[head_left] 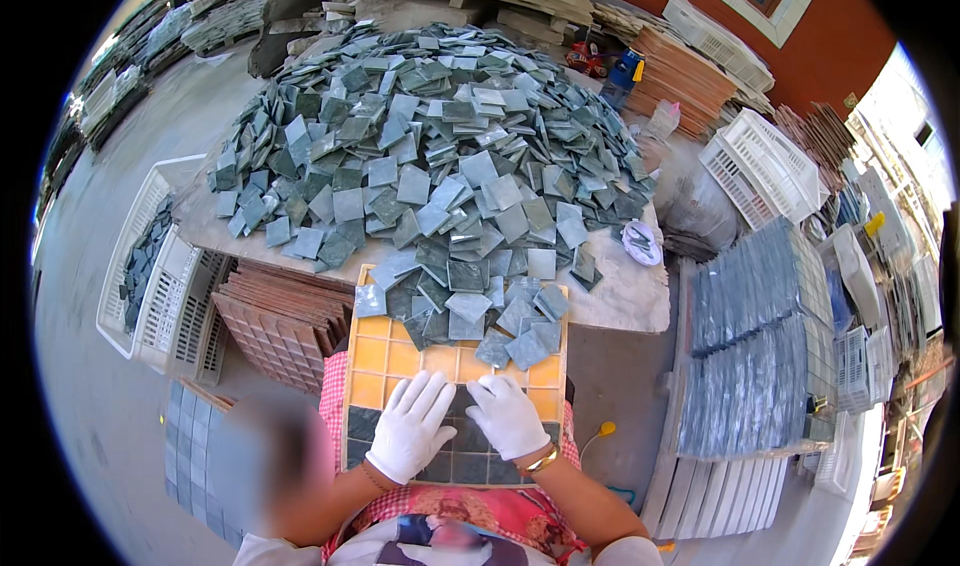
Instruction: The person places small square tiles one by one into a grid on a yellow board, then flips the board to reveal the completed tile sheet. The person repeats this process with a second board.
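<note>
A wooden grid tray (545,403) with orange square pockets lies across my lap. Dark slate tiles (470,441) fill its pockets on the near side. My left hand (412,428), in a white glove, rests on these tiles with fingers stretched out flat and thumb apart. Beside it my right hand (508,418), also gloved, touches the tray near the edge of the filled rows, its fingers slightly bent and nothing visible in them. Loose grey-green tiles (468,307) cover the tray's far part. They run on into a large heap of tiles (420,126) on the table.
The pale table (640,301) carries the heap and a small round white container (641,243). At left stand white plastic crates (165,331) and stacked brown grid trays (275,316). Stacked grey tile sheets (750,386) stand at right, below a white crate (765,166).
</note>
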Available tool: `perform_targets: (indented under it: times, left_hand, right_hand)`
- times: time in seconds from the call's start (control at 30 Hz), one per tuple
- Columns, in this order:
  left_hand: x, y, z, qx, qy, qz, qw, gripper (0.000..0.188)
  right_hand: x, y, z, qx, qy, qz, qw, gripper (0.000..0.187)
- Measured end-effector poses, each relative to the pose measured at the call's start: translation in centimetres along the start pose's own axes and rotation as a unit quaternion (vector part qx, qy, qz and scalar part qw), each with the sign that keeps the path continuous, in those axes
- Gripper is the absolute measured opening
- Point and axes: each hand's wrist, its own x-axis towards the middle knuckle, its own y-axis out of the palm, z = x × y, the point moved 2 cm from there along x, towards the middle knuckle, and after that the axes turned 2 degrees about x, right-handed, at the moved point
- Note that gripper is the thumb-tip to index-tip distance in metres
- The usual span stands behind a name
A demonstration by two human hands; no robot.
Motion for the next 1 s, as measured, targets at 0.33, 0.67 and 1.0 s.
perform_targets:
  times: [0.33, 0.67, 1.0]
  left_hand:
    - [-1.1, 2.3, -1.7, 0.016, 0.085, 0.112, 0.99, 0.076]
    - [-1.6, 2.3, -2.3, 0.018, 0.146, 0.126, 0.981, 0.073]
    - [2.0, 2.7, 0.3, 0.074, 0.034, 0.085, 0.993, 0.08]
  right_hand:
    - [-0.2, -5.8, -4.8, -0.074, 0.141, -0.203, 0.966, 0.043]
    - [0.0, -4.9, -7.3, 0.069, 0.166, -0.167, 0.97, 0.025]
    - [-4.6, -8.2, -4.1, -0.089, -0.067, -0.057, 0.992, 0.013]
